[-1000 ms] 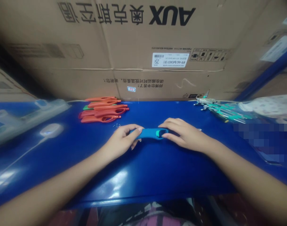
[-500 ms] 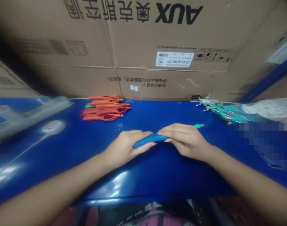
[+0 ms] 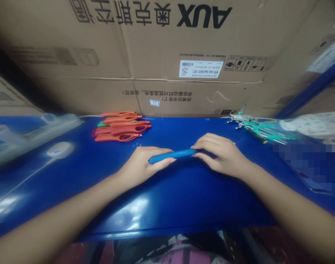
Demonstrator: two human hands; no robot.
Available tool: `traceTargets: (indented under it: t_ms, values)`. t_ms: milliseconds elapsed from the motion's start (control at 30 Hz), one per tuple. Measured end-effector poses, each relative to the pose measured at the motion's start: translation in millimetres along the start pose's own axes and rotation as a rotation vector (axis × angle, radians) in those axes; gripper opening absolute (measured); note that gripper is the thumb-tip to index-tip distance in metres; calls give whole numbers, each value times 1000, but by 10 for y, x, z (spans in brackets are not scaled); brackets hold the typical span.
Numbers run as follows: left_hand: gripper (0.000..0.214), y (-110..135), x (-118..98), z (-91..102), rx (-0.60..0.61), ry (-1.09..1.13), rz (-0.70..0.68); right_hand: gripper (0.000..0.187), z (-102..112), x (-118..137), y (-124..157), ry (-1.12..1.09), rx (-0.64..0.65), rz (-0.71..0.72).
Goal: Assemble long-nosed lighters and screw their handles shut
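A slim blue lighter handle (image 3: pixel 173 155) is held level over the table between my two hands. My left hand (image 3: pixel 137 165) is closed around its left end, thumb along the near side and fingers along the far side. With thumb and fingertips, my right hand (image 3: pixel 221 154) grips the right end. Beyond my left hand lie several orange and red lighter handles (image 3: pixel 120 128), with a bit of green among them. Tiny metal screws (image 3: pixel 137 145) are partly hidden behind the left hand.
On the blue tabletop (image 3: pixel 184 205), green lighter inner parts with metal rods (image 3: pixel 261 128) lie at the far right near a whitish bag (image 3: pixel 310 124). A white corded device (image 3: pixel 60 149) and a clear plastic tray (image 3: pixel 32 135) are at left. A large cardboard box (image 3: pixel 156 55) stands behind.
The blue handle has become straighter and more exposed, my right hand sliding slightly up and away from the left. The green piece by the right hand is now mostly hidden. The view shifted slightly.
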State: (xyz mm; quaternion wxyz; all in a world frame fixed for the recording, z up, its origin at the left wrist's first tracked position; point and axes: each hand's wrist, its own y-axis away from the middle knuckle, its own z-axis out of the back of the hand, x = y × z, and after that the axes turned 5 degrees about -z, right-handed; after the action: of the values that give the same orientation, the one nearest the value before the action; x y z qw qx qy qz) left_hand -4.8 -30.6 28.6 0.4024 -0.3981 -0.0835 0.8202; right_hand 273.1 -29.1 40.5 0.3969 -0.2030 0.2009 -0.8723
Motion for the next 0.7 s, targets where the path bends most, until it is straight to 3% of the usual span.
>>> traceTargets:
  t_ms: [500,633,700]
  values:
    - [38,62,27,-67,177,-239,-45,17,-69,36,-23,91,127,-51]
    - [34,28,73,-22,145,-242,-29,45,64,-167,-9,252,139,-159]
    - [33,8,89,13,118,-250,-26,43,139,-325,16,328,136,-211]
